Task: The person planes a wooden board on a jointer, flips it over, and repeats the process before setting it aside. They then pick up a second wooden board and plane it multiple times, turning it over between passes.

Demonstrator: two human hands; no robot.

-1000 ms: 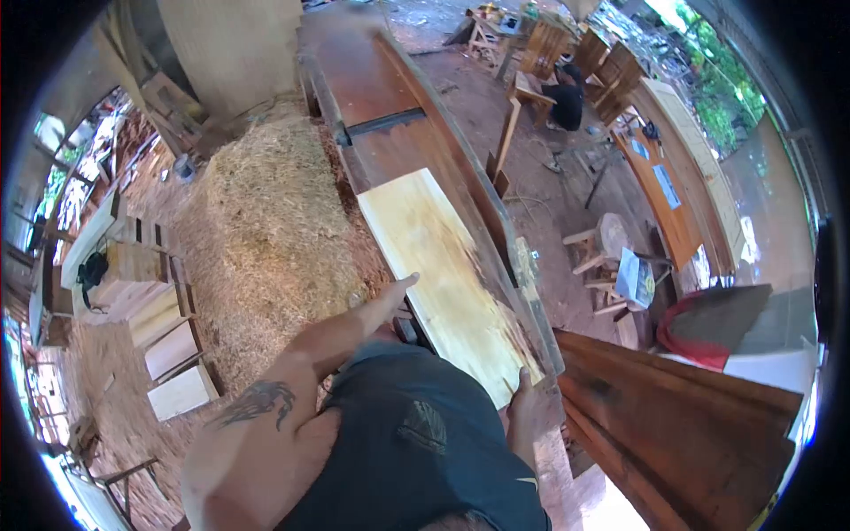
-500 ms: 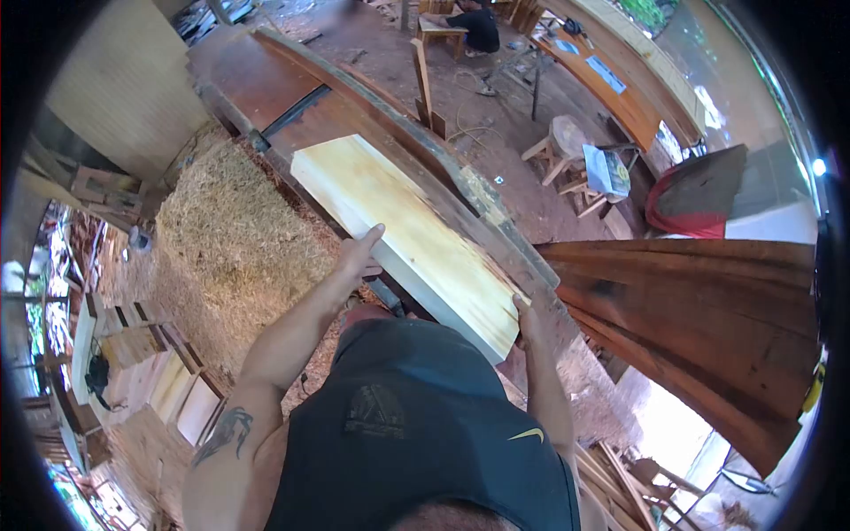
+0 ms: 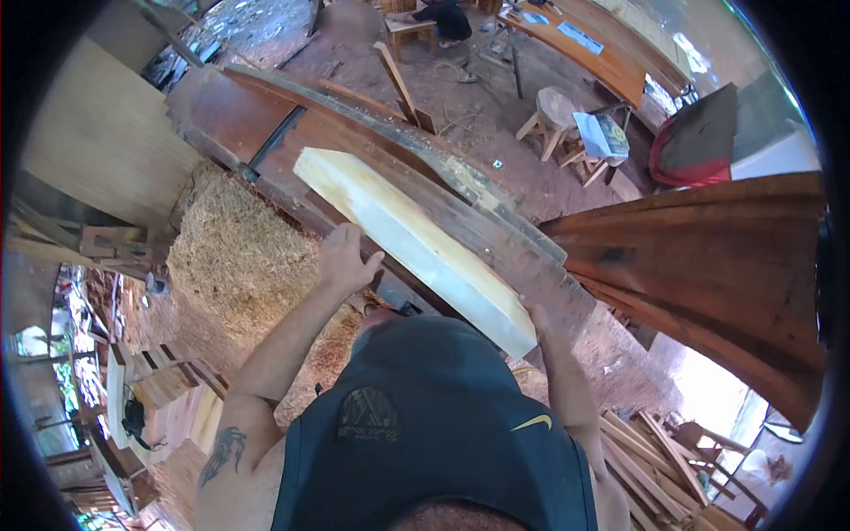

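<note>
A thick pale wooden board (image 3: 416,239) lies slantwise along the bed of the planing machine (image 3: 319,142), rolled toward its edge so the pale narrow side faces me. My right hand (image 3: 546,326) holds the board's near right end, its fingers partly hidden behind the wood. At the board's near side, my left hand (image 3: 345,259) has its back up and the thumb spread from the fingers, fingertips close to the lower edge. A dark slot (image 3: 276,142) crosses the bed beyond the board's far end.
A heap of wood shavings (image 3: 235,248) lies left of the machine. Large brown planks (image 3: 691,248) jut out at right, over scrap sticks (image 3: 651,469). Stools (image 3: 556,111) and a long wooden table (image 3: 593,57) stand beyond. Another person (image 3: 443,22) sits at the back.
The board has turned from its broad face showing to its narrow side facing me. My left hand has loosened from its near edge and opened; the right still holds the end.
</note>
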